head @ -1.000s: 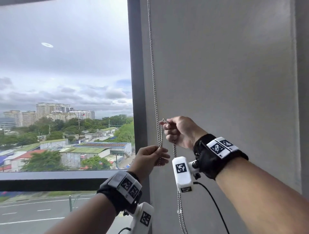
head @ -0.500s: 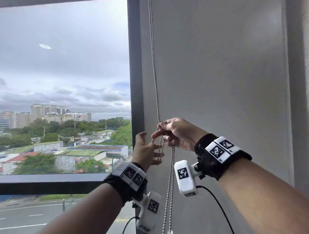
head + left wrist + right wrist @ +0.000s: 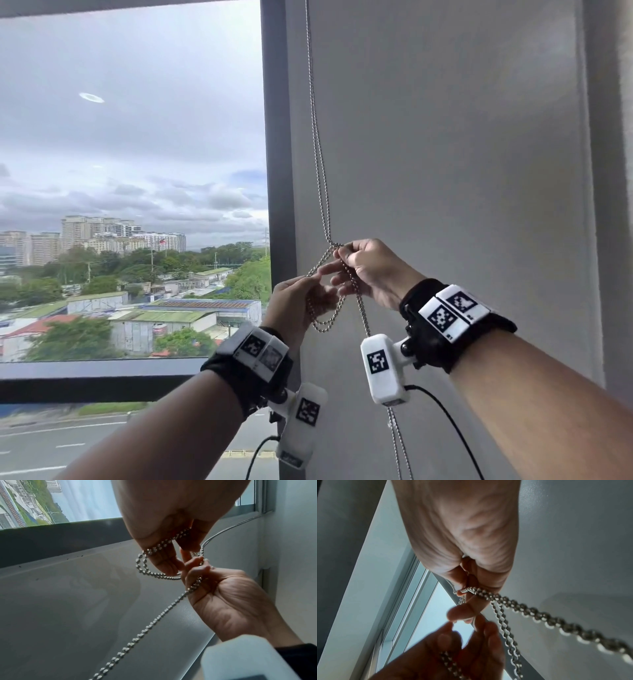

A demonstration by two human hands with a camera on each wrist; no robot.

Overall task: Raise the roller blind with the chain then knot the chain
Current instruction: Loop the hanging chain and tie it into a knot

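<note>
Fingers (image 3: 193,566) of my right hand (image 3: 371,272) are curled around the ball chain (image 3: 317,144), clamping the doubled strand against the palm, with the index and thumb pinching it where the 2 hanging lines meet. My left hand (image 3: 296,308) sits just below and to the left of it, thumb and fingertips pressed together on a slack loop (image 3: 325,323) of the same chain, which droops under that hand and swings back up to the right fist. In the left wrist view I see 2 strands crossing the left fingers (image 3: 164,559) and curving round in a small bight before they run into my right grip. From the right fist the chain falls past the wrist camera (image 3: 383,368) and on toward the bottom of the head view. Above my hands the 2 strands rise close together along the grey wall (image 3: 445,137), beside the dark window frame (image 3: 274,137). I cannot tell whether a knot is closed; the loop hangs loose. Outside the glass I see cloud, towers and green roofs.
</note>
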